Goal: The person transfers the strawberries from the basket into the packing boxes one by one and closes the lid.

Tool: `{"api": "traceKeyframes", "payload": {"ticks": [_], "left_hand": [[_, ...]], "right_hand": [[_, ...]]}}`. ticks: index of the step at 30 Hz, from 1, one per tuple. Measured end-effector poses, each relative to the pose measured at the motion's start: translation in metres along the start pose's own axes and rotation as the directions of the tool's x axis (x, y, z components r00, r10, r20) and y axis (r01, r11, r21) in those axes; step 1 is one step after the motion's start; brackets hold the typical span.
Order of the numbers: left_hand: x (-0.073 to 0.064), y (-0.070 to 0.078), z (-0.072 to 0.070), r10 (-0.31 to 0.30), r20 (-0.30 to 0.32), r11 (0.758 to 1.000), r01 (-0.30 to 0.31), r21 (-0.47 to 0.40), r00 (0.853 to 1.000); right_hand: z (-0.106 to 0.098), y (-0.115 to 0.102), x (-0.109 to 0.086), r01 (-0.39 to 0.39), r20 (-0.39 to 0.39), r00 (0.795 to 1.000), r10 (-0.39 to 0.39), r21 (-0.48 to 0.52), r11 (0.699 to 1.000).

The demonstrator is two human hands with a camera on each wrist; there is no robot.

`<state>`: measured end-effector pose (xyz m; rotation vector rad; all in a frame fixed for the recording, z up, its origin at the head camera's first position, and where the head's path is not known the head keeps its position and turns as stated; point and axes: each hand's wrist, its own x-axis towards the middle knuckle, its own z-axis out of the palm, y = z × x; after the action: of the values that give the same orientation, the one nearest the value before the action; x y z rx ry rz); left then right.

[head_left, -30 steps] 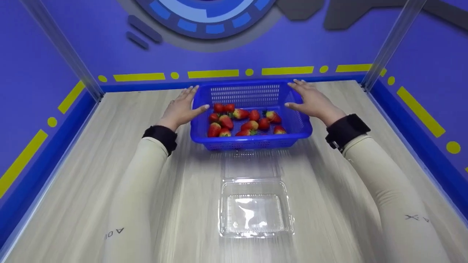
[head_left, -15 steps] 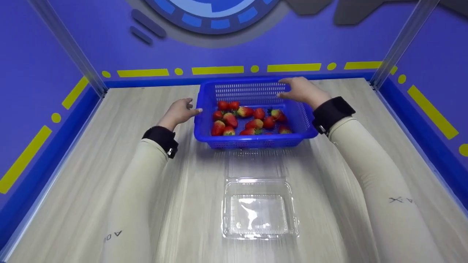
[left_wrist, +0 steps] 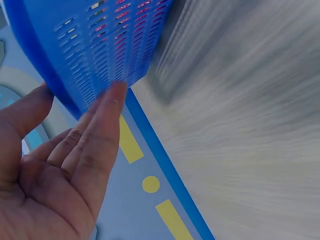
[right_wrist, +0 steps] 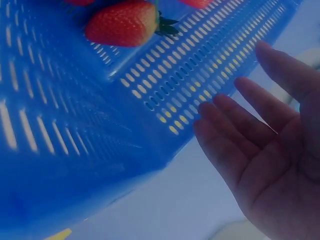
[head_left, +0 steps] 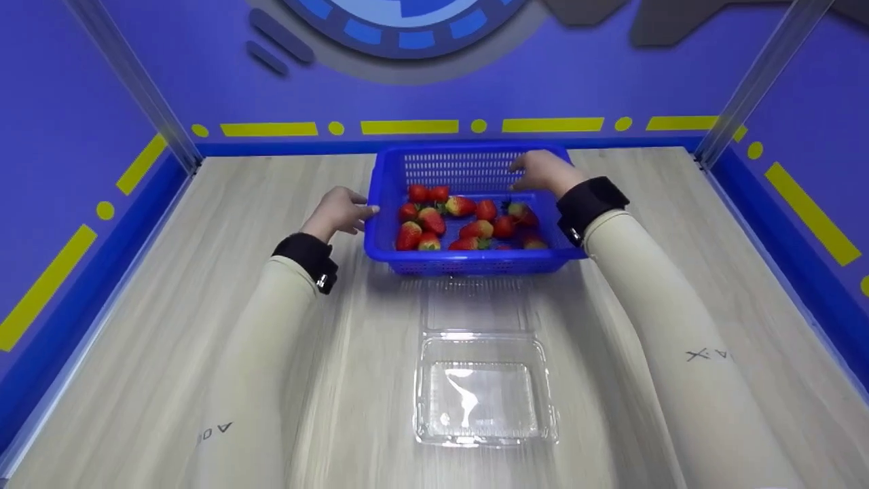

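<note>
A blue plastic basket (head_left: 468,255) with slotted walls holds several strawberries (head_left: 432,221), red with some pale patches and green leaves. My left hand (head_left: 338,212) is at the basket's left side, its thumb tip right at the rim. In the left wrist view, its fingers (left_wrist: 95,145) extend along the outside of the slotted wall. Over the right part of the basket hovers my right hand (head_left: 543,171), fingers relaxed and nothing held. From the right wrist, a single strawberry (right_wrist: 122,24) lies near the slotted wall, apart from the loosely bent fingers (right_wrist: 220,145).
A clear plastic clamshell box (head_left: 485,435) lies opened in front of the basket, its lid (head_left: 475,305) flat toward the basket. All stands on a light wood-grain table (head_left: 170,326). Blue panels with yellow marks (head_left: 409,127) close in the back and both sides.
My right hand has left the basket's right rim and moved left over the strawberries. My left hand has slid lower along the left rim. The basket and clamshell box stay put.
</note>
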<state>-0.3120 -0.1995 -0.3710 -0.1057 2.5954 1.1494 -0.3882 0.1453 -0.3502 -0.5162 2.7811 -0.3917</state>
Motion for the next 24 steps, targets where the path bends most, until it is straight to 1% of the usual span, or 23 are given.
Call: {"api": "traceKeyframes", "payload": {"ticks": [4, 8, 11, 15, 17, 22, 24], "left_hand": [[0.000, 0.002, -0.002, -0.025, 0.011, 0.996, 0.026, -0.088, 1.000], [-0.001, 0.004, -0.001, -0.037, 0.031, 0.983, 0.043, -0.180, 0.999], [-0.001, 0.004, 0.000, -0.052, 0.042, 0.974, 0.060, -0.219, 0.998], [0.000, 0.006, 0.001, -0.071, 0.040, 0.969, 0.079, -0.234, 0.997], [0.001, 0.007, 0.000, -0.076, 0.042, 0.969, 0.084, -0.233, 0.996], [0.002, 0.008, 0.000, -0.093, 0.048, 0.968, 0.102, -0.230, 0.994], [0.002, 0.008, 0.000, -0.100, 0.048, 0.967, 0.108, -0.230, 0.994]], "right_hand": [[0.003, 0.000, 0.005, -0.011, 0.029, 1.000, 0.012, -0.030, 0.999], [0.010, 0.003, 0.009, -0.049, 0.058, 0.997, 0.049, -0.001, 0.999], [0.015, 0.006, 0.011, -0.078, 0.085, 0.993, 0.076, 0.020, 0.997], [0.020, 0.007, 0.015, -0.118, 0.131, 0.985, 0.113, 0.029, 0.993], [0.021, 0.008, 0.017, -0.127, 0.144, 0.982, 0.123, 0.016, 0.992], [0.026, 0.014, 0.022, -0.116, 0.165, 0.979, 0.116, -0.009, 0.993], [0.029, 0.016, 0.023, -0.126, 0.184, 0.975, 0.124, 0.000, 0.992]]}}
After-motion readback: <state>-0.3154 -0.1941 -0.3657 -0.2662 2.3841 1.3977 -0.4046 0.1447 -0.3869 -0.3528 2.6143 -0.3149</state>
